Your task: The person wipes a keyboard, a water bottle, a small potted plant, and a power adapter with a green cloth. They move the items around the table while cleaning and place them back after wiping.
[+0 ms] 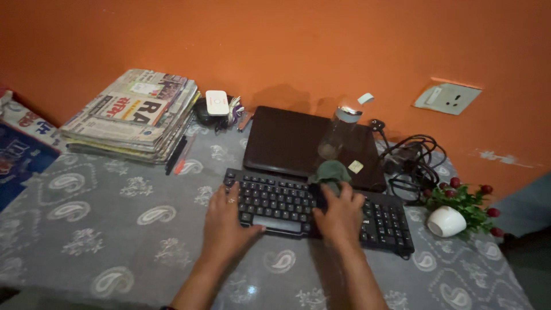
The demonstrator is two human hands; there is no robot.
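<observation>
Keyboard [318, 208] under both palms: left hand [225, 216] flat, right hand [338, 215] grip seemingly bunching green cloth [331, 171].

Dim, warm indoor light is falling from above and slightly in front, leaving the orange wall [321, 46] glowing unevenly and darkening toward the upper corners. The bottle [340, 131] is casting soft shadows onto the wall behind it, while the right hand [340, 215] is shading the keyboard [275, 201] beneath it and the desk [115, 229] cloth is catching a faint sheen near the bottom edge. Detail is looking soft and slightly grainy throughout, with the wide lens bending the desk edges and the plant [462, 209] at the right blurring a little.
</observation>
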